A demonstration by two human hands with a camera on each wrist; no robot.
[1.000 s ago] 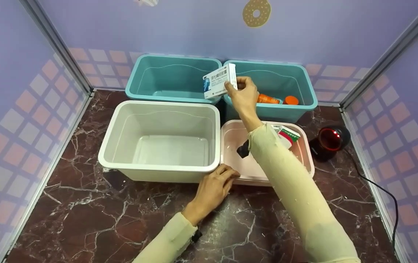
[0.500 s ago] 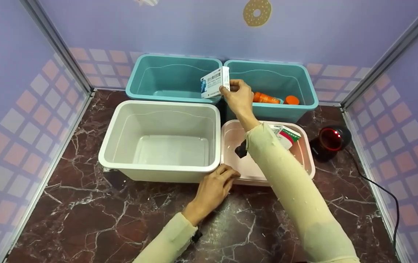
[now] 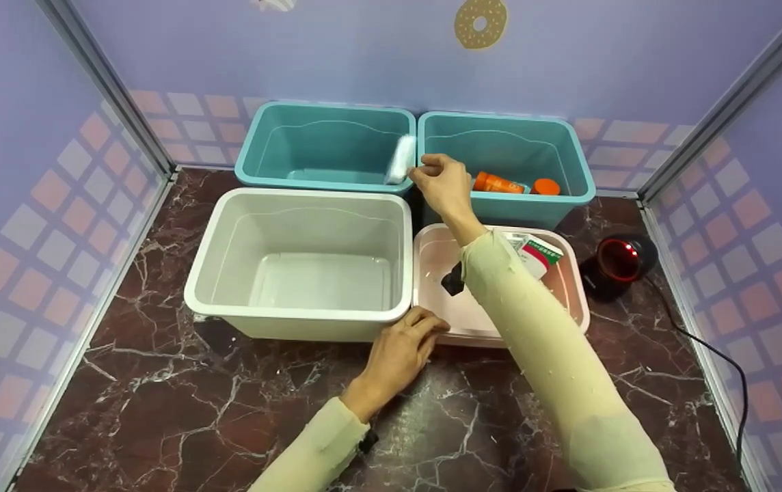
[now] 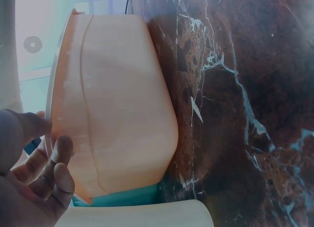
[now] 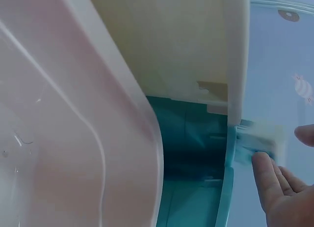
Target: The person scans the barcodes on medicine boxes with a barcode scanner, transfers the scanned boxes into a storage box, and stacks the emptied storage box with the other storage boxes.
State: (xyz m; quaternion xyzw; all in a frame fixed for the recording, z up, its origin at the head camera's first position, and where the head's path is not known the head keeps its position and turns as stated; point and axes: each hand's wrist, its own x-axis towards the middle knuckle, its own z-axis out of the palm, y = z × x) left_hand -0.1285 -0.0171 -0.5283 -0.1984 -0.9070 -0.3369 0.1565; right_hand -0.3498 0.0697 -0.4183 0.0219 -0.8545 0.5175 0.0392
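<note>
Far left, front: white bin (image 3: pixel 299 313), upright on the dark marble table (image 3: pixel 193 417). Behind it, left teal bin (image 3: pixel 316 184).

Left hand (image 3: pixel 396 350): at the front left corner of the pink bin (image 3: pixel 457 314), right by the white bin. Left wrist view: thumb touching the pink rim, other fingers bent in front of the outer wall. Can't tell if they actually grip it.

Small box (image 3: pixel 402 159): in the mouth of the left teal bin, right end, just beside the divide between the two teal bins. Reads as a slim whitish block, tilted, top leaning right. Smeared by motion, so no print is legible. Right wrist view: same pale blur, some blue-green on its face, edges soft. Can't tell if it touches the bin wall.

Right hand (image 3: pixel 444 184): just right of the box, over the near left corner of the right teal bin (image 3: pixel 534 200). Grasp released: thumb well apart from fairly straight fingers, nothing pinched.

Right teal bin: orange tube (image 3: pixel 497 184), and right of it an orange cap (image 3: pixel 545 187). Pink bin below: white, red and green carton (image 3: pixel 540 254), tilted, partly behind the right sleeve (image 3: pixel 541 328).

Far right: black device (image 3: pixel 616 266), red glow, black cable (image 3: pixel 738 372).
</note>
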